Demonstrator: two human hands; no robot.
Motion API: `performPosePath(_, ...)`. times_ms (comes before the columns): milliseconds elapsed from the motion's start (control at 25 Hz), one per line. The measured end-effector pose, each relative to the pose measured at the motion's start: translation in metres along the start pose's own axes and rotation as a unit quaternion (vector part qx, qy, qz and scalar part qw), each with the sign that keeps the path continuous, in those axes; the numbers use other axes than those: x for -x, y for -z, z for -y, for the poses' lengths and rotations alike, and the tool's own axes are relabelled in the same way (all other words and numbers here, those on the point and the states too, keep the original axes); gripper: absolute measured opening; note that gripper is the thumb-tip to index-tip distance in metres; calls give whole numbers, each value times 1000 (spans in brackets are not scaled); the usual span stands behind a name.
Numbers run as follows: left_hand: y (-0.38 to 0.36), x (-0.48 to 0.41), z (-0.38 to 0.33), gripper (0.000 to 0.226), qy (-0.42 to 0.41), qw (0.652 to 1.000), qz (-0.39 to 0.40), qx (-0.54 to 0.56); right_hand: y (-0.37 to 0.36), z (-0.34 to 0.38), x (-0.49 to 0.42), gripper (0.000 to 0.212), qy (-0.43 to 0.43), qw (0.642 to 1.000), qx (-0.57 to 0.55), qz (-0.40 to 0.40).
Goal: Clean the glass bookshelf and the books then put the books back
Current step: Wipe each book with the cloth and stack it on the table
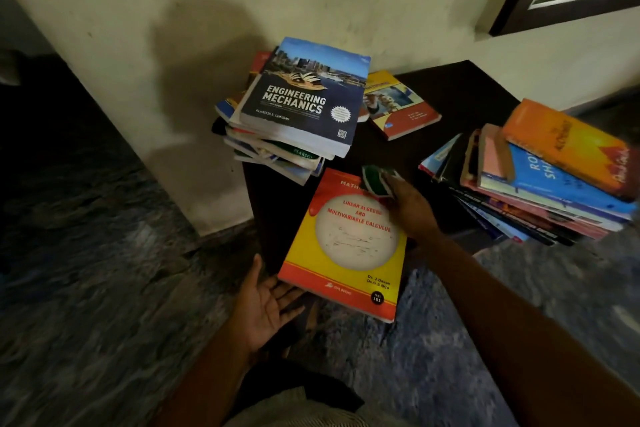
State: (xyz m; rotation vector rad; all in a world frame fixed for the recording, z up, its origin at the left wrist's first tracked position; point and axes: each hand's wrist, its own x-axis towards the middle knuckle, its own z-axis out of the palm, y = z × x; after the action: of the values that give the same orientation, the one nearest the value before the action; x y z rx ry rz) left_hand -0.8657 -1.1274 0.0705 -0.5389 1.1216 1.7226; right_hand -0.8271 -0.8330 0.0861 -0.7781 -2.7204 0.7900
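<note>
Yellow-and-red calculus book (346, 246) at frame centre, lower-left corner resting on the flat, open-fingered left hand (266, 305); right hand (410, 208) clutches a green cloth (377, 180) against its cover.

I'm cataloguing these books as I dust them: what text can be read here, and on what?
"ENGINEERING MECHANICS": dark blue book atop the left stack.
"PEARSO": green spine in that stack.
"LINEAR ALGEB… AND MULTIVARIABLE CALCULUS", "101": yellow-red book, partly covered by the right hand holding a cloth.
"RO", "SH": bright blue book in the right stack.
Title on the orange book and author lines: too blurred.
</note>
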Motion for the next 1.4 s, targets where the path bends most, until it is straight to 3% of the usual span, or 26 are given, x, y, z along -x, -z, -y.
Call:
performPosePath(160, -2, -2, -1, 59, -1, 1000, -3, -9, -29, -1, 33, 56, 56, 990, 125, -46)
performPosePath(320, 1, -3, -4, 50, 4, 1000, 8, -28, -45, 9, 119, 42, 162, 984, 36, -64)
performPosePath(480, -12, -2, 2, 10, -47, 991, -9, -124, -41, 11, 170, 49, 215, 974, -65, 0)
performPosePath(560, -20, -1, 2, 26, -89, 981, -25, -169, -15, 24, 165, 59, 145, 977, -150, 34)
performPosePath(680, -40, 16, 0, 16, -164, 970, -23, -177, 25, 39, 153, 59, 0, 969, -247, 32)
performPosePath(840, -85, 50, -13, 19, -307, 930, -5, -203, 64, 53, 139, 52, 28, 948, -310, -60)
performPosePath(920, -108, 57, -29, 13, -395, 890, -9, -225, 79, 62, 130, 52, 33, 940, -325, -99)
performPosePath(960, -119, 58, -35, 6, -443, 862, -10, -246, 85, 66, 126, 52, 39, 937, -326, -124)
performPosePath(1000, -130, 59, -41, 14, -492, 823, -16, -282, 92, 70, 122, 51, 43, 932, -326, -151)
performPosePath(1080, -145, 56, -44, 35, -596, 723, -19, -348, 104, 70, 115, 47, 40, 921, -329, -206)
performPosePath(1160, -146, 45, -40, 37, -673, 602, 7, -430, 107, 63, 117, 48, 22, 906, -343, -247)
performPosePath(1240, -123, 26, -26, 34, -690, 510, 82, -506, 102, 52, 128, 52, 4, 901, -352, -253)
performPosePath(1280, -103, 11, -17, 35, -676, 490, 96, -541, 95, 45, 135, 53, -9, 905, -355, -235)
performPosePath(1360, -55, -17, 3, 36, -618, 486, 99, -610, 72, 32, 146, 51, -44, 912, -364, -183)
performPosePath(1400, -33, -27, 14, 42, -605, 452, 103, -647, 60, 27, 151, 51, -56, 915, -365, -161)
